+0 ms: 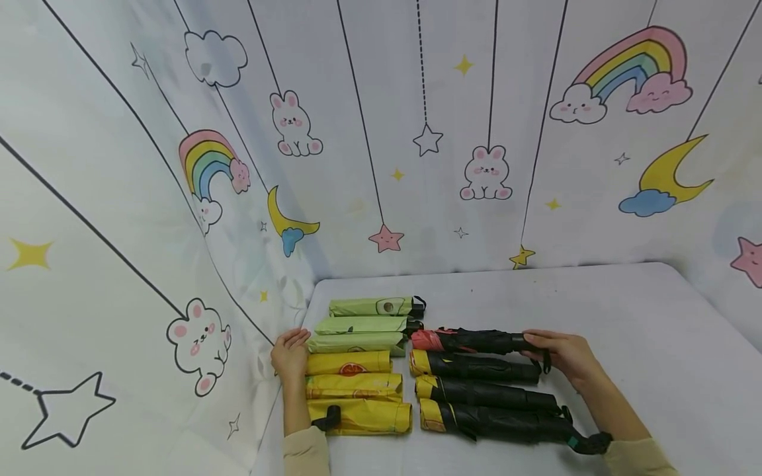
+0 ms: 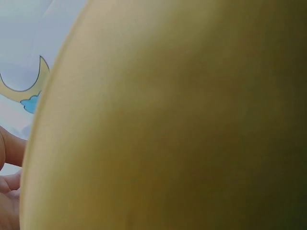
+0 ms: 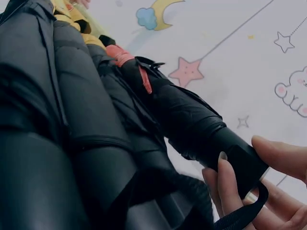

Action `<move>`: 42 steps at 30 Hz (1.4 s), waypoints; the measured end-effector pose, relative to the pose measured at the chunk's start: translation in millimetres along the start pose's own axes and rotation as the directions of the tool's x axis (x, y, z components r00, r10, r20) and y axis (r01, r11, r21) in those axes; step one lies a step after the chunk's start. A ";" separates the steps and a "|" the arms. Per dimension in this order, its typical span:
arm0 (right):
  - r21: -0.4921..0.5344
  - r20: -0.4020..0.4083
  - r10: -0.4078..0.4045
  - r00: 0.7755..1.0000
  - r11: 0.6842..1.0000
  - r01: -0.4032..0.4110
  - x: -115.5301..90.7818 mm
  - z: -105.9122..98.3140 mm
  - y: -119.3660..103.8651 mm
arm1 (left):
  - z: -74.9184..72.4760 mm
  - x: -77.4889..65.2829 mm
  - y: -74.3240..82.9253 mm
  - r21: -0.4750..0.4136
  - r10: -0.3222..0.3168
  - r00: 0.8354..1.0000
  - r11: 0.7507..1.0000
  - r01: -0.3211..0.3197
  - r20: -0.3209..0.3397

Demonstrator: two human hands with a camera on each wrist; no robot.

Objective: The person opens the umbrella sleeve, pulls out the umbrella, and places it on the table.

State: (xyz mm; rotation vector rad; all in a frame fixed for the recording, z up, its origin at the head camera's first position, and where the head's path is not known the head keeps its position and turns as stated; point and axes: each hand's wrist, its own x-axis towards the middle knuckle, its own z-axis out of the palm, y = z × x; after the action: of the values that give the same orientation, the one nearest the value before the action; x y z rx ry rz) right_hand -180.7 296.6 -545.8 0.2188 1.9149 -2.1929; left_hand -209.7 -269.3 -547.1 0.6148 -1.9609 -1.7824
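Folded umbrellas lie in two columns in the head view. My right hand [image 1: 562,357] pinches the handle end of a black-and-red umbrella [image 1: 470,341] at the top of the right column. In the right wrist view, thumb and fingers sit around its black handle [image 3: 237,160], with a strap loop hanging beside it. Below it are three black umbrellas with yellow ends [image 1: 488,395]. My left hand [image 1: 290,355] is at the left ends of the green umbrellas [image 1: 357,342] and yellow umbrellas [image 1: 351,363], fingers fairly straight. Blurred yellow material [image 2: 144,120] hides most of the left wrist view.
The white table [image 1: 661,317] extends to the right and behind the umbrellas. A printed white curtain [image 1: 369,198] stands along the back and left sides. A black strap with a dark end [image 1: 589,443] lies by the right forearm; another dark piece [image 1: 329,418] is by the left.
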 end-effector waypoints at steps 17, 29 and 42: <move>-0.507 -0.041 -0.064 0.997 0.861 0.034 -4.9 -1.2 14.1 | -0.4 -4.7 3.0 0.002 -0.033 0.999 0.999 0.033 0.004; -0.705 -0.123 -0.198 0.972 0.707 0.055 -2.8 16.1 6.9 | 3.7 -4.8 3.8 0.061 0.008 1.000 0.998 -0.008 0.005; -0.749 -0.006 -0.440 0.898 0.597 0.288 10.0 61.2 -11.0 | 6.0 -2.5 21.7 0.160 0.037 0.999 0.986 -0.038 0.011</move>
State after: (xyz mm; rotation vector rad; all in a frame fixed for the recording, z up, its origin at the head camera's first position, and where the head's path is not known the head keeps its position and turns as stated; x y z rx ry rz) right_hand -191.1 236.7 -529.2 -0.1345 3.0064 -1.3923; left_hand -212.1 -261.2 -526.1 0.6188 -2.1216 -1.6176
